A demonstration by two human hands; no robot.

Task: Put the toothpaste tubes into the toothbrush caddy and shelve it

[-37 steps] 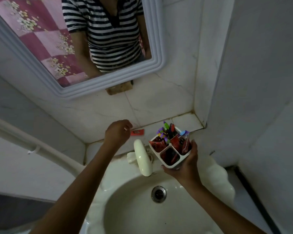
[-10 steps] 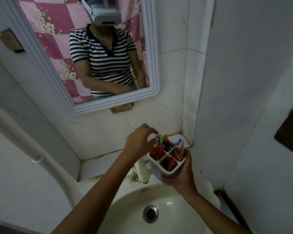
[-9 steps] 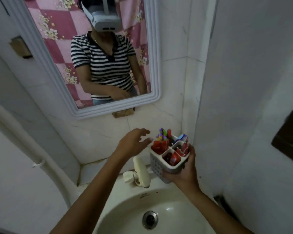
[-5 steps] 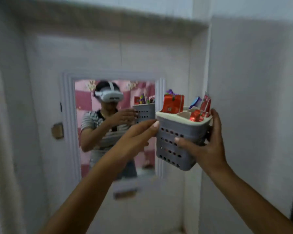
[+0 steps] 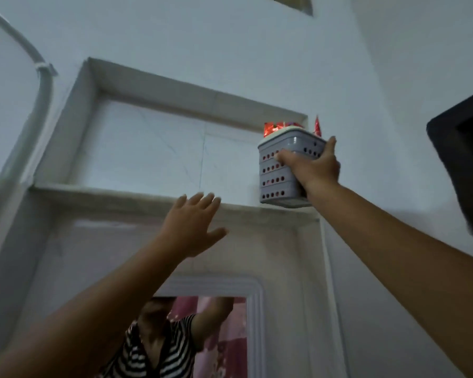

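The right hand (image 5: 314,166) grips the grey perforated toothbrush caddy (image 5: 280,173) by its side, fingers wrapped across the front wall, holding it at the right end of a recessed wall shelf (image 5: 120,193); whether its base touches the ledge cannot be told. Red toothpaste tubes (image 5: 272,129) poke above its rim. The left hand (image 5: 193,227) is open, fingers spread, empty, just below the ledge. A mirror (image 5: 219,336) hangs lower down.

caddy (image 5: 280,173) at right end of shelf (image 5: 120,193), tubes (image 5: 273,129) inside, mirror (image 5: 202,336) below
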